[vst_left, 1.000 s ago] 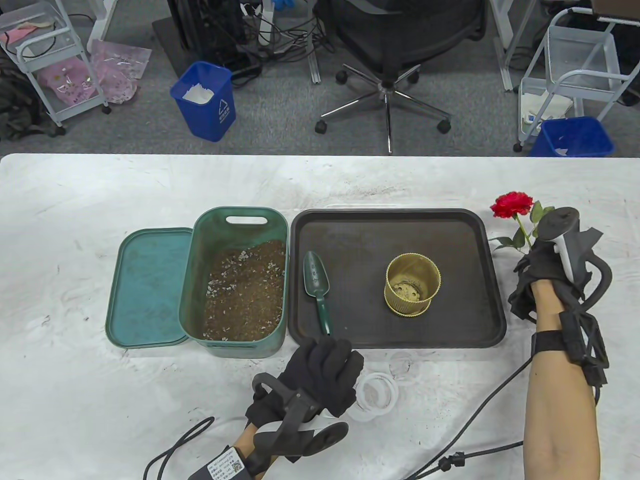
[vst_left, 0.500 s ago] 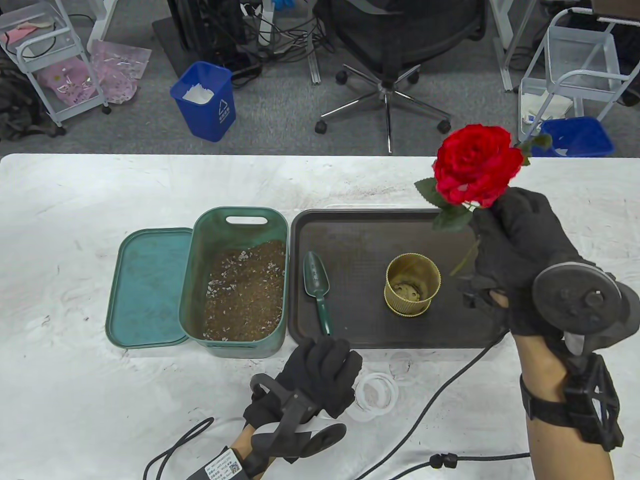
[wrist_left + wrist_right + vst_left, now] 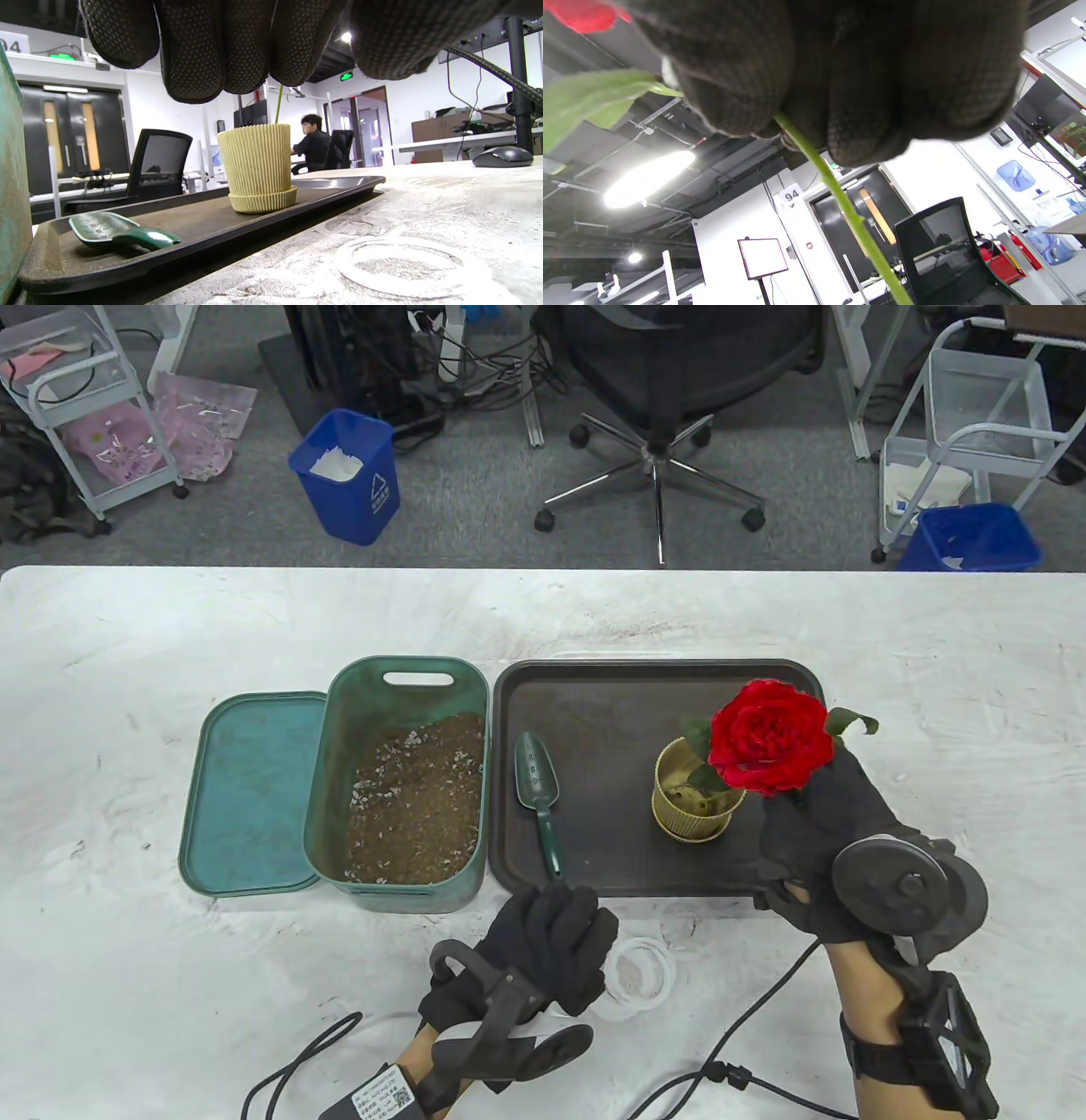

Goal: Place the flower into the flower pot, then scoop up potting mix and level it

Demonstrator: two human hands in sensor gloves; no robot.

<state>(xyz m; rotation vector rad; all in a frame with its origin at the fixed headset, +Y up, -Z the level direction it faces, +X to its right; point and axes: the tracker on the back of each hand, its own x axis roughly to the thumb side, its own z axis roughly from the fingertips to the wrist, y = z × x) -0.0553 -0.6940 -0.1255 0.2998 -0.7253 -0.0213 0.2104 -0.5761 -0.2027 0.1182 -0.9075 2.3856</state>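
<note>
Flower (image 3: pixel 769 748): stem entering flower pot (image 3: pixel 697 806), pinched by right hand (image 3: pixel 827 848); left hand (image 3: pixel 543 946) idle, loosely curled; scooping, levelling outstanding.

Pot (image 3: pixel 700 802) and scoop (image 3: pixel 540 797) on tray (image 3: pixel 611 695) (bin (image 3: pixel 407 780) left)

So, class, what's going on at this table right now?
The right hand grips a red rose by its stem, with the stem's lower end inside the gold pot on the tray. The left hand rests at the tray's near edge, by the trowel handle. The soil bin sits open; no scooping yet.
</note>
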